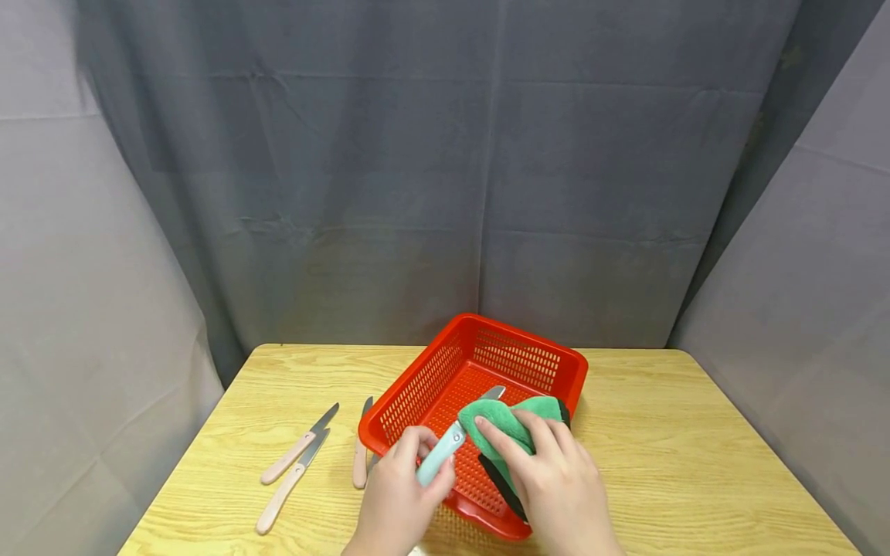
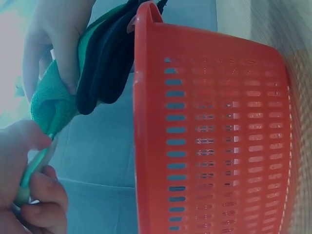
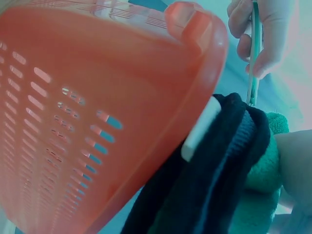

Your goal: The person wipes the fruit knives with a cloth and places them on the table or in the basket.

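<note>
My left hand (image 1: pixel 399 486) grips the pale mint handle of a knife (image 1: pixel 439 457), with the thumb along it. The blade points up and away over the red basket; a green cloth (image 1: pixel 488 421) with black edging covers most of it, and only the tip shows past the fold. My right hand (image 1: pixel 559 479) pinches the folded cloth around the blade. In the left wrist view the cloth (image 2: pixel 51 100) wraps the blade just ahead of the handle, level with the basket's rim.
The red perforated basket (image 1: pixel 410 386) stands on the wooden table (image 1: pixel 681 448). Left of it lie two knives with pale handles, an upper knife (image 1: pixel 287 459) and a lower knife (image 1: pixel 281 500). Another pale-handled knife (image 1: pixel 359 463) lies against the basket's left side. Grey curtains (image 1: pixel 382 170) enclose the table.
</note>
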{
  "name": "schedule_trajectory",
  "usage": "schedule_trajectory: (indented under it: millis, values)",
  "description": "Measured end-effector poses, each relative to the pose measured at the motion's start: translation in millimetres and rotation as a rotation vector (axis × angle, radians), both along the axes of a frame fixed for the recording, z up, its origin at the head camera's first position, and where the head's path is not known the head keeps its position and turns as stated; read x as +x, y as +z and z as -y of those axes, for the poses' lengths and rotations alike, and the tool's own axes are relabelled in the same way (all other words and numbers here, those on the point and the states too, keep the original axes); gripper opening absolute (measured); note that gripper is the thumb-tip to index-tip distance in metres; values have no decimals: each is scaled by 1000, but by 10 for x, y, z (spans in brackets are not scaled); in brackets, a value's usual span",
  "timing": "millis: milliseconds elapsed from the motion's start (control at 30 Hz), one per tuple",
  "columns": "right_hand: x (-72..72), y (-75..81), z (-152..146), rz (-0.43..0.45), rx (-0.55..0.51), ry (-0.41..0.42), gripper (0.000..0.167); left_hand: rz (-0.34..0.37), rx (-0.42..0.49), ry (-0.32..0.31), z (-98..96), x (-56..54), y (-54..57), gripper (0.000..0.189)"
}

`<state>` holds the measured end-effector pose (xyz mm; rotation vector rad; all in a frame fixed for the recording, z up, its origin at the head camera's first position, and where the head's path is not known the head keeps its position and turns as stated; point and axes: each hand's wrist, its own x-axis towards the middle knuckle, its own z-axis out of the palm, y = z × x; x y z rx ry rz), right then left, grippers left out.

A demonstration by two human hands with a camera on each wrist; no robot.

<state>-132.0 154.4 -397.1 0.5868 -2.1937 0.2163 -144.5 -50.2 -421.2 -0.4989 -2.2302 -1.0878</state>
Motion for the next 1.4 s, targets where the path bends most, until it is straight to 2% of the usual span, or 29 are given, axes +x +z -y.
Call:
schedule_trajectory:
  millis: [233, 467, 567, 767, 867, 900, 967, 1033, 1133, 1167, 1300, 1400]
  values:
    - [-32, 8, -19, 5, -37, -12, 80, -44, 31, -25, -2, -29, -36, 32]
    - [-70, 58, -79, -6, -75, -35, 77, -23, 63, -40, -2, -42, -44, 32]
    - [-78, 76, -117, 6, -83, -68, 75, 13, 62, -41, 1, -39, -34, 31]
    - [-70, 120, -190, -8, -106, -125, 74, 143, 113, -56, 4, -19, 4, 26]
    - [-47, 149, -200, -45, -113, -108, 71, 162, 132, -36, 4, -18, 10, 25]
    - [-39, 158, -197, -63, -114, -96, 67, 160, 131, -22, 3, -20, 9, 25]
    - [-18, 169, -179, -82, -112, -75, 47, 152, 123, 11, 3, -24, 3, 25]
    - [5, 166, -149, -86, -106, -49, 35, 141, 110, 41, 4, -30, -5, 25]
    - [40, 149, -92, -50, -75, -13, 33, 128, 92, 72, 5, -36, -17, 25]
    - [49, 141, -72, -41, -62, 3, 36, 127, 89, 77, 5, -37, -21, 25]
    - [66, 107, -8, -37, 1, 48, 83, 137, 88, 74, 2, -33, -26, 25]
    - [59, 77, 24, -48, 19, 65, 86, 154, 92, 61, -4, -23, -21, 25]
